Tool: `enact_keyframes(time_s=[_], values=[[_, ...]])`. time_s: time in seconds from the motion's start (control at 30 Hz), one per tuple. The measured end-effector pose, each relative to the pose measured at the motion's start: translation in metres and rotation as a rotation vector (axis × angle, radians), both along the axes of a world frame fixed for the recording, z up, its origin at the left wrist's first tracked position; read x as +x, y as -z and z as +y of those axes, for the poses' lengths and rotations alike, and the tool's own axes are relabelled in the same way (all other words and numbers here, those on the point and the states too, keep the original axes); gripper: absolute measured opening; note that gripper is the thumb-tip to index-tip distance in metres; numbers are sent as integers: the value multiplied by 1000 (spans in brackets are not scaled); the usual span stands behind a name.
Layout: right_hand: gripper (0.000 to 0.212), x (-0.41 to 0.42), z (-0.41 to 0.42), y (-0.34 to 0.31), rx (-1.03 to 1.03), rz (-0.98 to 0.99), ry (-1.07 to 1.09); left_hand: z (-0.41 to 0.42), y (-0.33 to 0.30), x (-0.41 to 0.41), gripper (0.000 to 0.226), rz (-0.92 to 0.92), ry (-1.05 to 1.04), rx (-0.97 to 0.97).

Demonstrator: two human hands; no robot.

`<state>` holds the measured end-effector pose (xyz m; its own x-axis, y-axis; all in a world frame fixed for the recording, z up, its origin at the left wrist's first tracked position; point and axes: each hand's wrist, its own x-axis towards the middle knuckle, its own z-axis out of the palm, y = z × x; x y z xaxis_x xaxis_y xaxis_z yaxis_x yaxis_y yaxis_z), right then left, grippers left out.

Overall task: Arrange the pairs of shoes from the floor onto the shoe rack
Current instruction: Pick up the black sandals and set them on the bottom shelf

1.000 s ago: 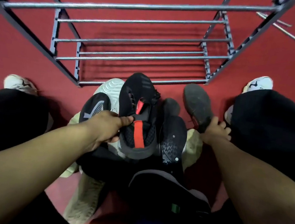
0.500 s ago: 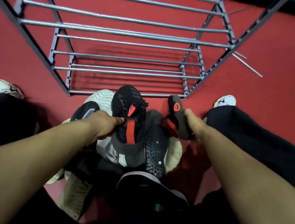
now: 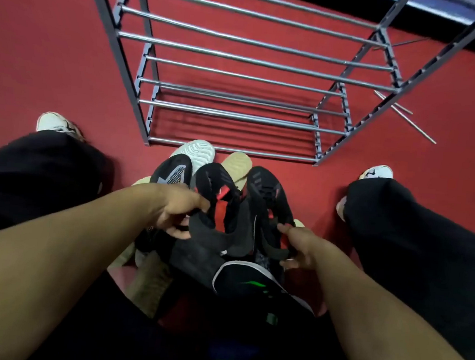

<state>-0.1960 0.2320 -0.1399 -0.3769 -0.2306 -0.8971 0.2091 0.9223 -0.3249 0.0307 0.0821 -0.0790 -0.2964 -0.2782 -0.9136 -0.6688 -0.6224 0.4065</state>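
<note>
Shoes in hand: my left hand (image 3: 176, 211) grips one black-red shoe (image 3: 214, 206) by its heel, my right hand (image 3: 300, 247) its mate (image 3: 266, 199), both above the floor pile. I'd lift them level, toes forward, onto the empty rack (image 3: 242, 51), side by side across two bars.

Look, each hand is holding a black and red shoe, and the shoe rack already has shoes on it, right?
Not quite. The shoe rack has no shoes on it yet; the head view shows only bare metal bars. The rest is right: the left hand holds one black and red shoe, and the right hand holds the other black and red shoe.
</note>
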Motion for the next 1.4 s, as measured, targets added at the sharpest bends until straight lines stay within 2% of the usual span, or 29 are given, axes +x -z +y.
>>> enact_keyframes(time_s=[0.13, 0.2, 0.3, 0.37, 0.5, 0.57, 0.77, 0.9, 0.97, 1.03, 1.13, 1.23, 1.33, 1.4], values=[[19, -4, -3, -6, -44, 65, -48, -1, 3, 5, 17, 38, -48, -40], [13, -7, -4, -8, -86, 44, -17, -1, 4, 5, 17, 37, -53, -104], [16, -9, -9, -10, -121, 2, 42, 2, 5, 2, 22, 27, -52, -167], [18, -13, -16, -6, -162, 17, 89, 5, 8, -2, 22, 10, -69, -191], [7, -35, -38, 6, -284, 69, 156, -4, 17, -20, 18, -35, -53, -265], [7, -50, -51, 13, -324, 93, 174, -14, 22, -36, 13, -41, -53, -318], [15, -101, -94, 50, -393, 213, 137, -53, 64, -112, 24, 49, -131, -404], [28, -138, -127, 74, -430, 330, 95, -85, 94, -162, 12, 79, -166, -467], [33, -157, -145, 85, -454, 382, 79, -105, 112, -185, 20, 77, -176, -471], [27, -175, -162, 93, -467, 430, 37, -127, 136, -207, 33, 70, -187, -471], [16, -200, -185, 105, -432, 460, 23, -143, 137, -237, 30, 64, -178, -465], [29, -213, -200, 113, -375, 440, 13, -149, 143, -260, 21, 29, -91, -413], [30, -215, -205, 118, -329, 377, -36, -155, 151, -266, 21, -39, 200, -462], [31, -216, -207, 118, -287, 387, -81, -159, 151, -267, 22, -85, 304, -460]])
